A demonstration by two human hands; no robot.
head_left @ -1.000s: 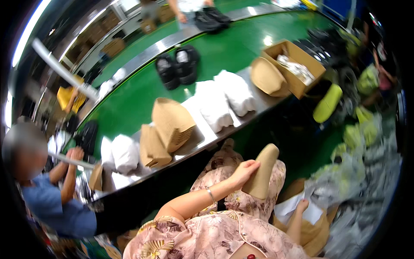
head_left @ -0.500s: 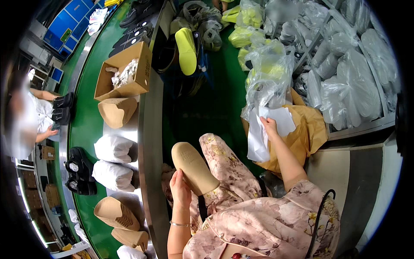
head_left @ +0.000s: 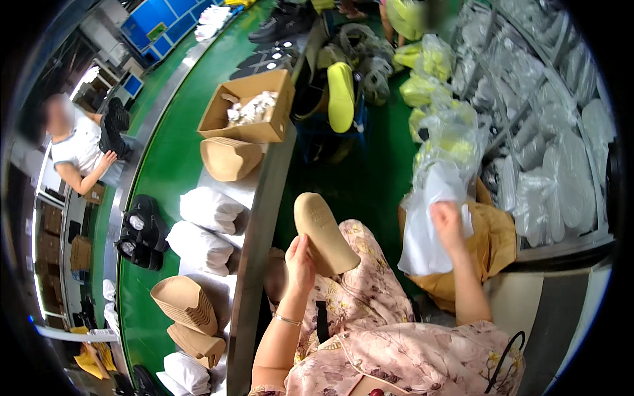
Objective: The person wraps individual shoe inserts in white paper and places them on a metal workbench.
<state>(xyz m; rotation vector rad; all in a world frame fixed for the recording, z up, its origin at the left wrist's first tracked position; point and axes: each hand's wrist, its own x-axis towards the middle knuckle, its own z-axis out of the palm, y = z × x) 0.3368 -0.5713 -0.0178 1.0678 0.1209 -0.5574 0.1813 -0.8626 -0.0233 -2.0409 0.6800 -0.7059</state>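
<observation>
In my left hand (head_left: 300,267) is a tan cardboard shoe insert (head_left: 323,231), gripped by its side edge and tilted above my lap. My right hand (head_left: 448,228), closed and a little blurred, holds a thin white paper sheet (head_left: 422,245) that hangs down. Under that sheet lies crumpled brown wrapping paper (head_left: 494,244), with some white paper on it. Stacked tan inserts (head_left: 185,305) and white paper-wrapped bundles (head_left: 210,210) sit on the metal ledge to my left.
Along the green conveyor belt (head_left: 173,155) are a cardboard box (head_left: 277,109) of crumpled paper and black shoes (head_left: 145,228). A person (head_left: 82,142) handles black shoes across it. Yellow-green soles (head_left: 341,99) stand ahead; a rack (head_left: 561,243) of bagged soles is at right.
My right hand has drawn the white sheet up off the brown wrapping, and it now hangs from my fingers. The insert stays in my left hand. The view has turned leftward.
</observation>
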